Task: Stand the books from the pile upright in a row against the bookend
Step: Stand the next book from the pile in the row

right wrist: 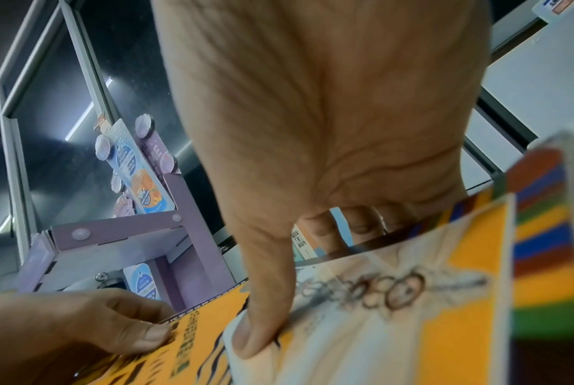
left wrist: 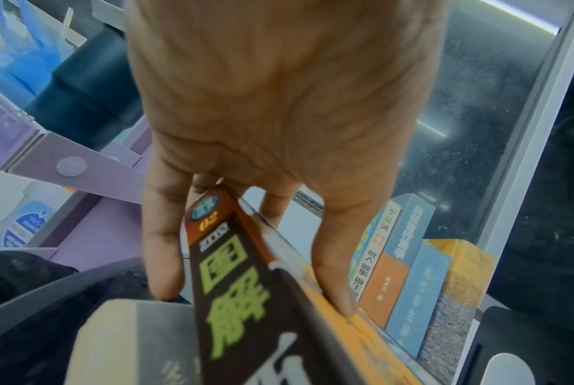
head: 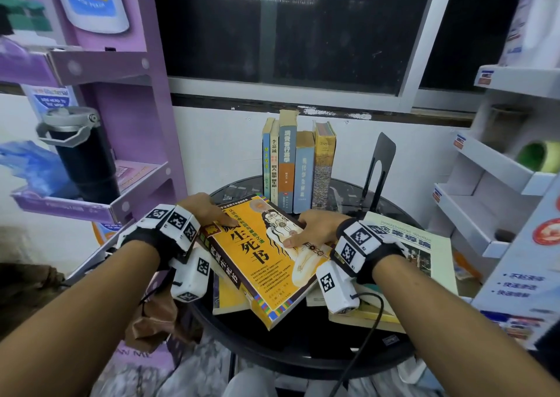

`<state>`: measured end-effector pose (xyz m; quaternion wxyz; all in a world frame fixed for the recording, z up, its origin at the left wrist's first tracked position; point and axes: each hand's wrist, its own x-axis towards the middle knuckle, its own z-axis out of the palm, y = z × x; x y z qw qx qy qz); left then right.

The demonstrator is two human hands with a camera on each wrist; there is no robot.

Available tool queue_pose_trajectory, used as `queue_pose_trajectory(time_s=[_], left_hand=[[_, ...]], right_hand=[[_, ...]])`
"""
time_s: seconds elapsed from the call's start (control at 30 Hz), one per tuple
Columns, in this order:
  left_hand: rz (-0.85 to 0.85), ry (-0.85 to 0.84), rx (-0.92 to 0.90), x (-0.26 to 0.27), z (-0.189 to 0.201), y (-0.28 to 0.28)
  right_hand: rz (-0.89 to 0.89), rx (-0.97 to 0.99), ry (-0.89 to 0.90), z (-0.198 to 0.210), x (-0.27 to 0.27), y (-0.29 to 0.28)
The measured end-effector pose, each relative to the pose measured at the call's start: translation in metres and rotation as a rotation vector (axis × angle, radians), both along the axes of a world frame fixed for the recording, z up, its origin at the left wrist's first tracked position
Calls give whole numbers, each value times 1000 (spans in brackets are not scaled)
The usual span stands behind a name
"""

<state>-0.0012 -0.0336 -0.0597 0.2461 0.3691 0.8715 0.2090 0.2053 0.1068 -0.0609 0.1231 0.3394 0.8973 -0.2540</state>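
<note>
Head view: yellow book (head: 260, 257) held tilted, long axis 11-to-5 o'clock (spine leftward); left hand (head: 206, 212) and right hand (head: 315, 230) both pinch its edges.

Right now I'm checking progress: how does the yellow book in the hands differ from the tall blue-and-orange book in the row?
The yellow book lies tilted, cover up, over the pile, held at both sides by the left hand and right hand; the blue-and-orange book stands upright in the row, untouched. The yellow book shows its cover and brown spine; the blue-and-orange book shows only its spine. Both carry Chinese titles.
</note>
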Motion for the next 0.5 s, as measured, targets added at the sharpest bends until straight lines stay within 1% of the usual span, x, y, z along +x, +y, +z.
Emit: queue_pose_trajectory(time_s=[0.13, 0.33, 0.5], left_hand=[[25, -4, 76, 0, 11, 5], [71, 33, 202, 11, 43, 13], [100, 54, 416, 24, 71, 13]], right_hand=[[-13, -32, 29, 10, 6, 2], [-43, -26, 133, 25, 14, 7], [-114, 29, 268, 37, 18, 10]])
